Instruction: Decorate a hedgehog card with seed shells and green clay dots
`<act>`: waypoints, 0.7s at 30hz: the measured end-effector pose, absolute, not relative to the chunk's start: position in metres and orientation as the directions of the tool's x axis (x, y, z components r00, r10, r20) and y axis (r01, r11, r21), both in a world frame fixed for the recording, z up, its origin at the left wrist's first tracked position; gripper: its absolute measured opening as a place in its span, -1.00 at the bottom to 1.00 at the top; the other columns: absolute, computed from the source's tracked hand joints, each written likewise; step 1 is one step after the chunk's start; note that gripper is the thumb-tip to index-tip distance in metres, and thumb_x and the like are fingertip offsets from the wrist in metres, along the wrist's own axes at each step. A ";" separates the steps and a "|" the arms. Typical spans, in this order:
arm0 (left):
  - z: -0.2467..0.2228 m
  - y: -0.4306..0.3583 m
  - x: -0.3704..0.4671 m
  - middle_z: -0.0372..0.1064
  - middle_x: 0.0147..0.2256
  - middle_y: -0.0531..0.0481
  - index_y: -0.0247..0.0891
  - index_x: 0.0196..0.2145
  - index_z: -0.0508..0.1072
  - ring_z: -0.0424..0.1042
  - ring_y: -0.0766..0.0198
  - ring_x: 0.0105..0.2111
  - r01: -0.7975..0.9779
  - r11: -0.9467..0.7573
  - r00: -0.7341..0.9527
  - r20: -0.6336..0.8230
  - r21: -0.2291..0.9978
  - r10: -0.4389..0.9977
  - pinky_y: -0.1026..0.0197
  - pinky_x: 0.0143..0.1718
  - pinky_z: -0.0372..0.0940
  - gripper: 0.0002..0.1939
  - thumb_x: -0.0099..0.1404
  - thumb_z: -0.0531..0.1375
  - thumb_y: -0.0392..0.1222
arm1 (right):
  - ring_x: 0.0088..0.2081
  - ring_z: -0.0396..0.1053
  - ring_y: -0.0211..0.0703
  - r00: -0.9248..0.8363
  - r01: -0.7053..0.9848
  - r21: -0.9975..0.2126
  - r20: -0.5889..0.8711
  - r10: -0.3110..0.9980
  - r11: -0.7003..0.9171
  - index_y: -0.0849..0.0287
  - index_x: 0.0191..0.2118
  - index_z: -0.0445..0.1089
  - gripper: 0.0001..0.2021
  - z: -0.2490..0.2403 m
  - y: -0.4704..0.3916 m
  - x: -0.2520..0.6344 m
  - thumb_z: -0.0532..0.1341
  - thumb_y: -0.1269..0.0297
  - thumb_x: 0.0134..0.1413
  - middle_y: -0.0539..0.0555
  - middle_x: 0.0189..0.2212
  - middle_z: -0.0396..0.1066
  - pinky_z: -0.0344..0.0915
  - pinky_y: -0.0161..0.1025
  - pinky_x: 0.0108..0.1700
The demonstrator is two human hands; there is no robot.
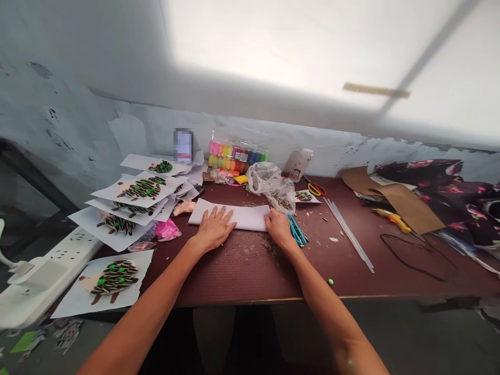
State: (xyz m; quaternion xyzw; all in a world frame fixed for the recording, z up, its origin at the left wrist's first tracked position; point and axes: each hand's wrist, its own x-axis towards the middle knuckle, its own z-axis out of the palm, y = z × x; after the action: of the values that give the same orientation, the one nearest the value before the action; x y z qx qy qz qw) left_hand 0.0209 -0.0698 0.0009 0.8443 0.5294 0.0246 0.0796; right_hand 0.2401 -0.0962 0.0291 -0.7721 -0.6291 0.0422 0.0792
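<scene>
A folded sheet of white paper (pixel 246 216) lies across the middle of the dark red table. My left hand (pixel 214 229) rests flat on its left part, fingers spread. At the paper's right end my right hand (pixel 279 227) is closed, with its curled fingers gripping the edge; the fingertips are partly hidden. Just right of that hand lies a blue craft knife or similar blue tool (pixel 297 230). Behind it is a clear plastic bag (pixel 269 179) with striped sunflower seeds showing inside.
At left are stacked sheets with seed hedgehogs (pixel 140 188), another hedgehog sheet (pixel 115 278) and a white power strip (pixel 58 271). Coloured clay packs (pixel 236 156), a white bottle (pixel 300 164) and scissors (pixel 315 188) stand behind. Glue sticks (pixel 347 234) and a yellow glue gun (pixel 396 221) lie right.
</scene>
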 end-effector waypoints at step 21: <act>-0.007 -0.065 0.019 -0.09 0.42 -0.17 -0.29 0.39 0.11 -0.12 -0.01 0.42 0.919 -0.336 0.351 -0.037 0.207 0.936 -0.15 0.37 -0.14 -0.37 0.51 -0.25 0.01 | 0.43 -0.09 0.15 -0.326 0.930 -0.191 -0.029 0.945 0.315 0.20 0.38 0.13 -0.43 0.005 -0.104 0.202 -0.02 0.02 0.41 0.32 0.41 -0.03 -0.04 0.13 0.37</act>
State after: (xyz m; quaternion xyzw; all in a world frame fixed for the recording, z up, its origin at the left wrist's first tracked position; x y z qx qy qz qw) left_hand 0.0187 -0.0650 -0.0070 0.8162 0.5680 0.0440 0.0960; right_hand 0.2023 -0.1039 0.0054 -0.5788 -0.8097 0.0867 0.0439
